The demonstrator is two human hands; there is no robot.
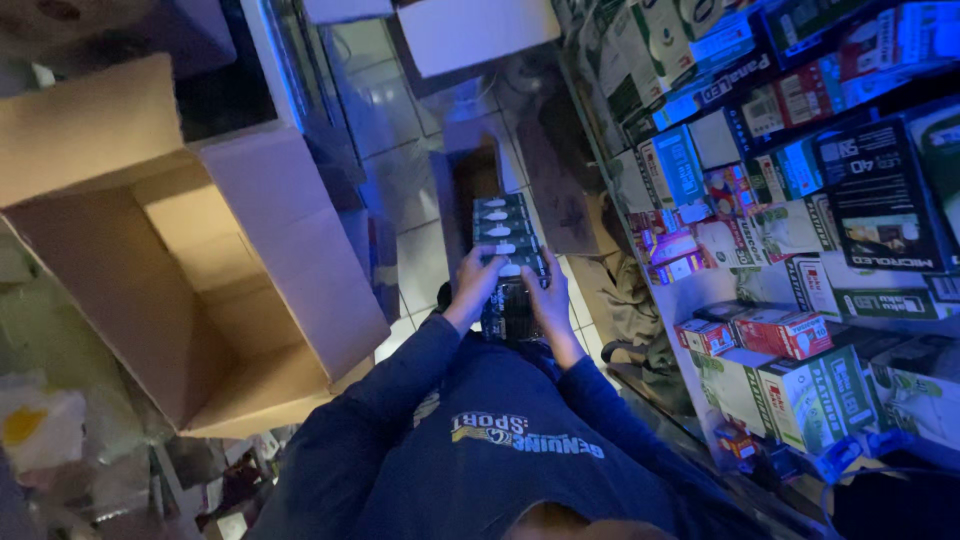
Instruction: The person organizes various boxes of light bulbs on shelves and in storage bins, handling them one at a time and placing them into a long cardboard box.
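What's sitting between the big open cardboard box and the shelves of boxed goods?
In the head view, the stack of dark small boxes, gripped by the left hand and right hand, lies between the open cardboard box and the shelves, above pale floor tiles.

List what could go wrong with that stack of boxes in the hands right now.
1. The stack of small dark boxes is held only at its near end by the left hand and right hand; the far boxes could slide off onto the tiled floor.
2. The light is dim and blue, so a slipping box may go unnoticed.
3. The shelf on the right is crammed with cartons; an elbow could knock some down.
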